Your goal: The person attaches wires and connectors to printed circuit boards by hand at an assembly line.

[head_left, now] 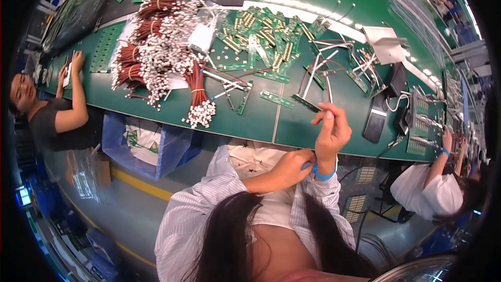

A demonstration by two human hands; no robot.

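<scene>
My left hand [291, 169] reaches across my front to the right wrist, its fingers closed on the blue wristband [324, 175] there. A bit of blue shows at its fingertips. My right hand [333, 131] is raised at the table's front edge, fingers loosely bent and apart, with nothing visible in it. Just beyond it, a narrow green circuit board [307, 103] with white and red leads lies on the green table [250, 120]. Another narrow circuit board [277, 99] lies flat to its left.
Bundles of red wires with white connectors [151, 47] cover the table's left. Behind the middle is a heap of small circuit boards [266, 34]. On the right lie a black device [376, 118] and board panels [420, 120]. A blue bin [151, 143] stands below; people sit at both sides.
</scene>
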